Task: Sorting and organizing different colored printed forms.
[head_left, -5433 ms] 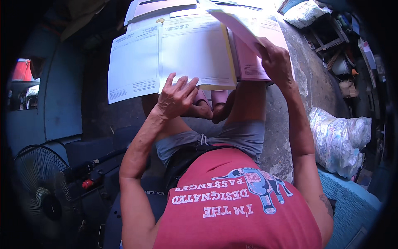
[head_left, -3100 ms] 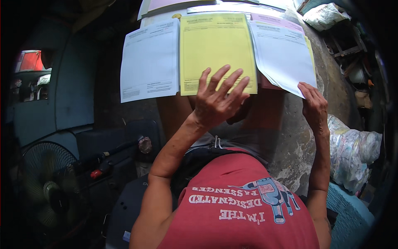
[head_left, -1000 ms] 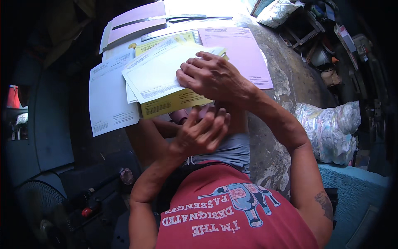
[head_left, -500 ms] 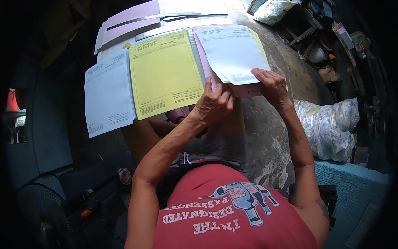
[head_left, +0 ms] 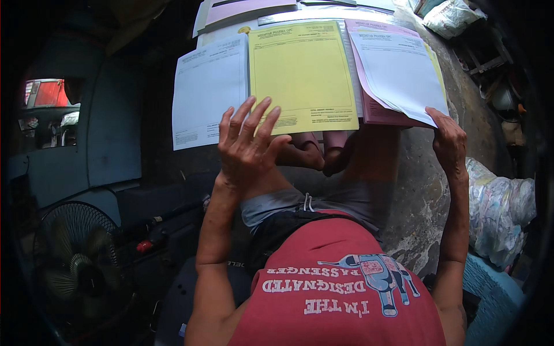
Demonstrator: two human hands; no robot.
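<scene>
Three stacks of printed paper forms lie side by side along the table's near edge. On the left is a white stack (head_left: 209,92), and in the middle a yellow stack (head_left: 303,75). At the right, white forms (head_left: 398,66) lie over pink forms (head_left: 392,115), their lower edge lifted and curling. My right hand (head_left: 449,141) pinches the lower right corner of the white forms. Fingers spread, my left hand (head_left: 247,138) is at the lower edges of the white and yellow stacks, holding nothing; whether it touches the paper I cannot tell.
More pink paper (head_left: 248,8) and a metal strip (head_left: 288,18) lie at the table's far side. A standing fan (head_left: 78,259) is at the lower left. Wrapped plastic bundles (head_left: 499,210) sit at the right, by a blue ledge (head_left: 490,294).
My left hand has left the right stack, moved left to the yellow and left white stacks, and opened. My right hand keeps the white forms' corner. The whole view has shifted.
</scene>
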